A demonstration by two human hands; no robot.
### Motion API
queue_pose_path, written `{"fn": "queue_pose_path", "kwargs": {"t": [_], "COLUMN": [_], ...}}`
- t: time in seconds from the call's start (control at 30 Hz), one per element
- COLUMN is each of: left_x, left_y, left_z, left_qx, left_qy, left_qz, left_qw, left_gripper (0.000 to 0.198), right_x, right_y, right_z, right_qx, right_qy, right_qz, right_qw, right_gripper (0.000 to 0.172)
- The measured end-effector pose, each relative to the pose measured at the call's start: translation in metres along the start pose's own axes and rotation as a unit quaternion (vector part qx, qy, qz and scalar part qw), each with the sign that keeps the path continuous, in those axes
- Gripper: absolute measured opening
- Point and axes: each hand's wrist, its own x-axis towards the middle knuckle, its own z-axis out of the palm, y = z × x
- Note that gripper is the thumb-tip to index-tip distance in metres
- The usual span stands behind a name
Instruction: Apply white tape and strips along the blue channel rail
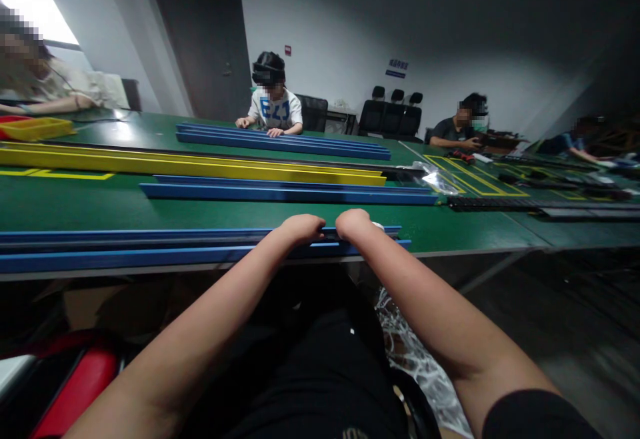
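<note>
Along the front edge of the green table (pixel 465 232) lies a long blue channel (pixel 125 252), running from the left side of the view to just past my hands. My left hand (pixel 304 227) is at this channel near its right end, its fingers curled down and mostly hidden. Close beside it on the right, my right hand (pixel 354 224) bends down over the same channel, with its fingers out of sight behind the wrist. A small white piece (pixel 379 226) shows just right of my right hand. What either hand grips cannot be made out.
Further back lie another blue channel (pixel 290 193), a long yellow channel (pixel 200 164) and stacked blue channels (pixel 283 142). A person (pixel 275 109) sits across the table; others work left and right. Yellow trays (pixel 40 129) stand at the far left.
</note>
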Motion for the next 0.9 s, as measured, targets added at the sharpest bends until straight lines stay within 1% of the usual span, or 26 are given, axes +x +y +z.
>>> {"fn": "queue_pose_path", "kwargs": {"t": [0.1, 0.17, 0.43, 0.53, 0.63, 0.73, 0.83, 0.9], "left_x": [-0.004, -0.005, -0.004, -0.003, -0.012, -0.029, -0.046, -0.051], "left_y": [-0.003, -0.004, -0.003, -0.009, -0.027, -0.054, -0.077, -0.086], "left_z": [0.000, -0.001, -0.004, -0.002, 0.000, 0.000, 0.001, 0.003], "left_qx": [0.002, 0.007, 0.018, 0.011, 0.003, -0.002, -0.010, -0.012], "left_qy": [0.030, 0.039, 0.036, 0.033, 0.031, 0.035, 0.035, 0.033], "left_qz": [0.049, 0.074, 0.095, 0.108, 0.103, 0.086, 0.083, 0.073], "left_qw": [0.998, 0.997, 0.995, 0.994, 0.994, 0.996, 0.996, 0.997], "left_gripper": [0.028, 0.027, 0.023, 0.025, 0.027, 0.027, 0.028, 0.027], "right_x": [-0.004, -0.008, -0.018, -0.020, -0.022, -0.023, -0.021, -0.020], "right_y": [-0.001, -0.002, -0.004, 0.000, -0.005, -0.024, -0.045, -0.052], "right_z": [0.001, 0.000, -0.005, -0.007, -0.009, -0.012, -0.014, -0.017], "right_qx": [-0.019, -0.026, -0.044, -0.040, -0.020, 0.009, 0.013, 0.008], "right_qy": [-0.006, -0.005, -0.007, -0.008, 0.016, 0.069, 0.098, 0.103], "right_qz": [0.014, 0.016, 0.019, 0.012, -0.013, -0.052, -0.074, -0.093], "right_qw": [1.000, 1.000, 0.999, 0.999, 1.000, 0.996, 0.992, 0.990], "right_gripper": [0.034, 0.036, 0.035, 0.036, 0.046, 0.056, 0.055, 0.052]}}
